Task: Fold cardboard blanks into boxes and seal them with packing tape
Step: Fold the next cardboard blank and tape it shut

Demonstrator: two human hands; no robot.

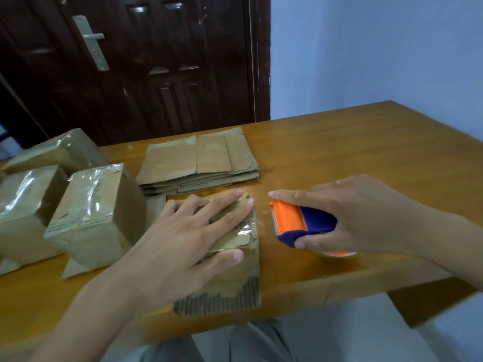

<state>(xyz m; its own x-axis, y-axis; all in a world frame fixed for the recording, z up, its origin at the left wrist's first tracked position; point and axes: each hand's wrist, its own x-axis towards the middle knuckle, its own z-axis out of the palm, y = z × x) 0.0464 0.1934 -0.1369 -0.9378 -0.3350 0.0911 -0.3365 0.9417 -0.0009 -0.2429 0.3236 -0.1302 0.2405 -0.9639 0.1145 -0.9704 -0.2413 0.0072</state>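
We work at the wooden counter (339, 142), and the relation that matters for the next move is a short one: the box in hand (235, 259) stands at the near edge, directly to the left of the tape dispenser (298, 220), close beside it but not touching. The dispenser's orange cutter end points left, toward the box's right edge, so we judge the coming stroke to run leftward across the top.

Our left hand (188, 231) lies flat on the box top, fingers spread and straight, thumb hooked over the near edge, pressing the flaps down. Our right hand (360, 218) has its grip curled round the dispenser's blue body, forefinger stretched along the top, with the tape roll (339, 253) showing beneath the palm. The right hand is the nearer one to the tape; the left already owns the box.

The box looks worn: a glossy strip of clear tape already lies along the right part of the top, the paper skin is torn near that edge, and the lower front face is stripped to bare corrugation.

Behind it a stack of flat blanks (198, 163) lies with its long side across the counter, well within reach. To the left stand three sealed boxes (96, 212), shiny with tape.
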